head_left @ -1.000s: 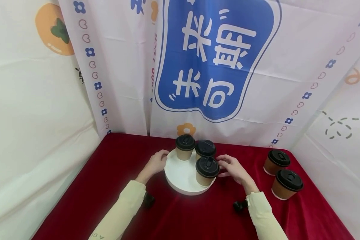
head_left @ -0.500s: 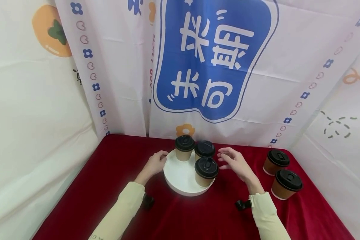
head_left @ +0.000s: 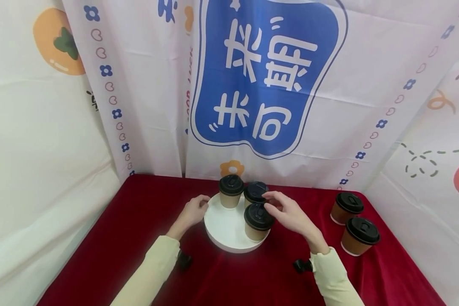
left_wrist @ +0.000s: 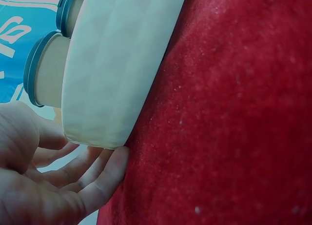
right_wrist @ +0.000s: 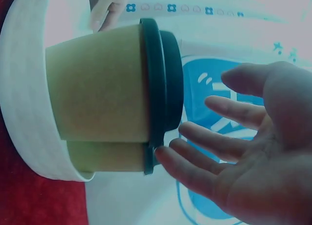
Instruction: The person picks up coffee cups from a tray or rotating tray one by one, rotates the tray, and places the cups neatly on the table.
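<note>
A round white tray (head_left: 223,227) carries three paper cups with black lids: one at the back left (head_left: 231,191), one behind (head_left: 256,192), one at the front right (head_left: 258,222). At the tray's left side, my left hand (head_left: 191,211) has its fingertips against the outer wall (left_wrist: 117,78), with the thumb near the rim. My right hand (head_left: 290,214) is over the tray's right side, fingers spread and slightly bent beside the lids. In the right wrist view, one fingertip (right_wrist: 163,156) overlaps a lid's edge; contact cannot be told. That hand holds nothing.
Two brown cups with black lids, one farther back (head_left: 347,208) and one nearer (head_left: 360,236), stand at the table's right. A red cloth (head_left: 145,229) covers the table. Printed white curtains (head_left: 157,106) hang behind and along both sides.
My right hand first drew back from the cups to the right, then came in leftward over the lids. The left hand stays at the tray. The head view has shifted slightly.
</note>
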A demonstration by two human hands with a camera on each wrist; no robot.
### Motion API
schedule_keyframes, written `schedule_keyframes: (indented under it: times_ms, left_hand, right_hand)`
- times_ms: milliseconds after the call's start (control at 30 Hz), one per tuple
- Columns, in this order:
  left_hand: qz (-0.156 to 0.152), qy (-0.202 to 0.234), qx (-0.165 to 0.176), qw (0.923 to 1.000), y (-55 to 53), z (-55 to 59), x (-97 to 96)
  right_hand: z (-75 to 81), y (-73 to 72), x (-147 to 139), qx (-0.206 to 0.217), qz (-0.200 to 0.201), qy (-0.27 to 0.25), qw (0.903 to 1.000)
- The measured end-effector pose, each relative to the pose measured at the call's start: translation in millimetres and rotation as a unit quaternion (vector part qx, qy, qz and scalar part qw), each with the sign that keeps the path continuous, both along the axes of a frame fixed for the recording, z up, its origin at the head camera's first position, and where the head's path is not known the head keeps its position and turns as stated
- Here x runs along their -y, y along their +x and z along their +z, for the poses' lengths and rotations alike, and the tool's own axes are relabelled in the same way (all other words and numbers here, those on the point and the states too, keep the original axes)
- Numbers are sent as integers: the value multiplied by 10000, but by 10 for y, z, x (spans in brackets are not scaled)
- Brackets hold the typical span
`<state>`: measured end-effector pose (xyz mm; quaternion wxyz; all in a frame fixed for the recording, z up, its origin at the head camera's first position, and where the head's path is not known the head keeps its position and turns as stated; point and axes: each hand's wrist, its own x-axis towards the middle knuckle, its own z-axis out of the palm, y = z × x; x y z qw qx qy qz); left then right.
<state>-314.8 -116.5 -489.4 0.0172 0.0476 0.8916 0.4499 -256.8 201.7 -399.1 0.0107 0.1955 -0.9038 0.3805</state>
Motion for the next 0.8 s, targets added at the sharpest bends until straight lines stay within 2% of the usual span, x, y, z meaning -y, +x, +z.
schedule_keyframes:
  times_ms: [200,333,533,800]
  left_hand:
    - [-70,24,-20,10000,-9,-11,25]
    - [-50,75,73,9999,-4,-19,37]
    - [-36,133,83,9999,-6,-16,45]
    - [-43,170,144,9997,3,-13,36]
  right_hand:
    - [28,66,106,-233,363,734,9964]
    - [33,113,161,-155,538,1101,9923]
    - [34,173,219,-42,640,1474,9870]
    - [19,199,261,-347,729,1877,9789]
